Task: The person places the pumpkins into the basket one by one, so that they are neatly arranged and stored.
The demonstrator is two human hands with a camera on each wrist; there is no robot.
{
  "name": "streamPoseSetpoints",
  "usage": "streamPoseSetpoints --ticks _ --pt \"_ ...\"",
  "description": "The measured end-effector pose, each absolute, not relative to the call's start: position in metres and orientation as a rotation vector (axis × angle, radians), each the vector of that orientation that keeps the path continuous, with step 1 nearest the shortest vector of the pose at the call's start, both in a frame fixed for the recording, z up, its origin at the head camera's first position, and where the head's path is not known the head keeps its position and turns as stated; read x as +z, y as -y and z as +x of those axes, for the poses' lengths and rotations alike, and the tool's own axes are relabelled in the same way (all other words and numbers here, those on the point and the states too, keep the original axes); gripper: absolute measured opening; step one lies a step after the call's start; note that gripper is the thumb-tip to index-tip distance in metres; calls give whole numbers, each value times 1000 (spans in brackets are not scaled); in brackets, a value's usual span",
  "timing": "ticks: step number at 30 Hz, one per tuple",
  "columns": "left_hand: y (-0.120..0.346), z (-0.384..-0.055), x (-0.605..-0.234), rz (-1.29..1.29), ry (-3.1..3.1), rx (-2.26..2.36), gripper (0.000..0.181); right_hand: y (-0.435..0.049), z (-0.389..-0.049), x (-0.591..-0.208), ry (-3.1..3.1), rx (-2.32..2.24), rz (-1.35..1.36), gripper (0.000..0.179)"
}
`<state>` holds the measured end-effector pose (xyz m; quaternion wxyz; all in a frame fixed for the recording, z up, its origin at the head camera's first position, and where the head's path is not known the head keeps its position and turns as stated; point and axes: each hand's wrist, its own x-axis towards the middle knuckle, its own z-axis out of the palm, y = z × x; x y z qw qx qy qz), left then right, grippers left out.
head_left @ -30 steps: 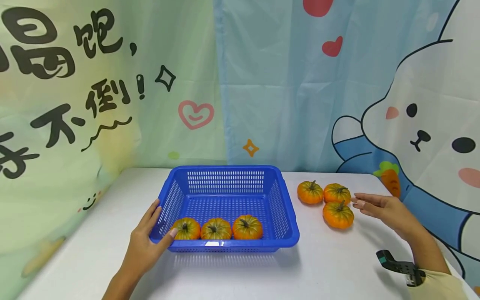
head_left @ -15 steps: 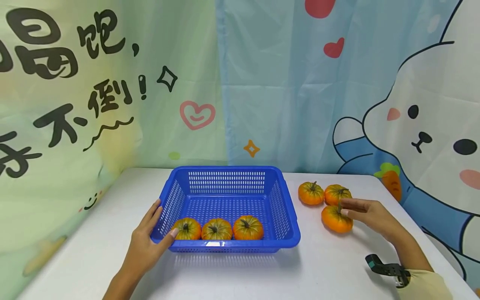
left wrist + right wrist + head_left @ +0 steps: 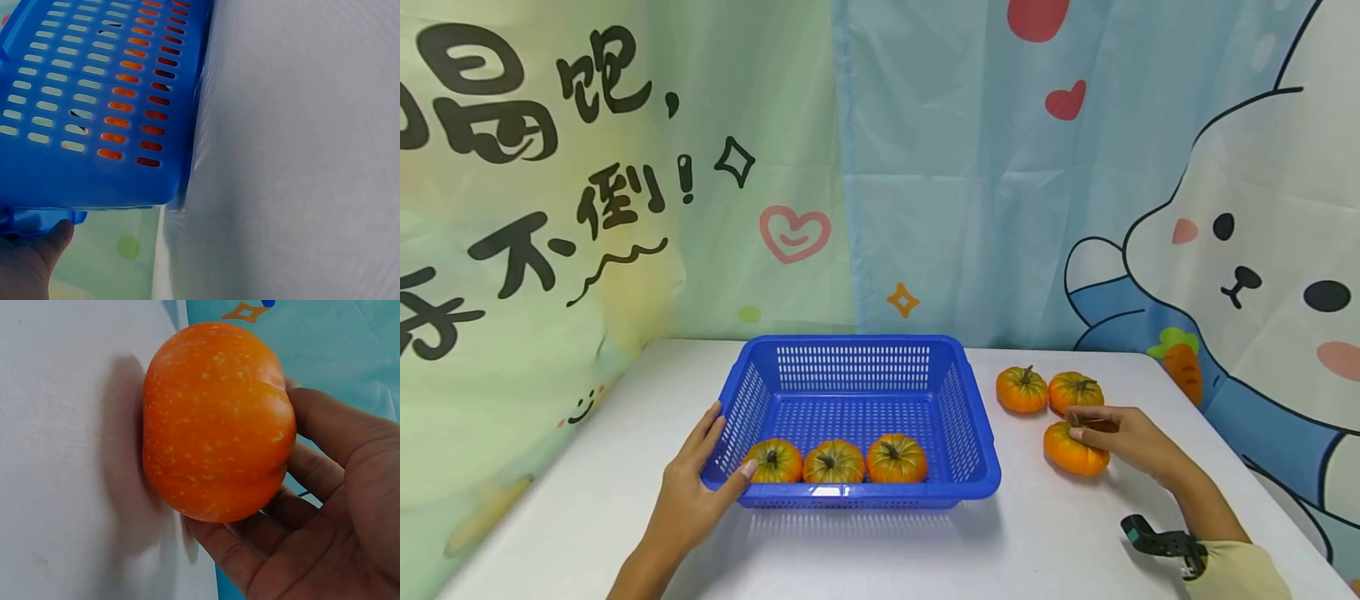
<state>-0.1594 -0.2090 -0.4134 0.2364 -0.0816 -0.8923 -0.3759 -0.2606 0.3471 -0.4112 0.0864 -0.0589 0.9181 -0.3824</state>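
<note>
My left hand holds the near left corner of a blue plastic basket, its thumb over the front rim and its fingers along the left side. In the left wrist view, part of that hand shows by the rim, below the slotted basket wall. Several small orange pumpkins are about; three, such as the right one, sit in a row along the basket's front. My right hand grips another pumpkin near its stem. The right wrist view shows that pumpkin's speckled side between thumb and fingers.
Two more pumpkins, one left and one right, sit on the white table behind the right hand. A printed curtain hangs at the back. A black device is on the right wrist.
The right hand has moved left and toward the near side, from beside the pumpkins to gripping the nearest one, which has shifted slightly nearer. The left hand stays on the basket.
</note>
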Motion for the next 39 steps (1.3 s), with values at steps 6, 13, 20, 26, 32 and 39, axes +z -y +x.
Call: streamPoseSetpoints --ticks 6,13,20,26,32,39 --pt "209 -159 -413 -230 2449 -1038 73 -345 -260 -409 -2693 -1106 -199 66" --pt "208 -158 -411 -221 2452 -1051 73 -346 -261 -408 -2661 -1106 -201 69" --pt "207 -157 -411 -215 2457 -1039 73 -347 -262 -410 -2684 -1079 -190 70" --pt "206 -159 -410 -215 2459 -1035 73 -345 -262 -408 -2709 -1070 -166 71" --pt "207 -160 -410 -214 2461 -1029 73 -341 -262 -407 -2717 -1084 -162 74" --pt "207 -160 -413 -200 2466 -1021 73 -333 -260 -405 -2735 -1099 -207 70"
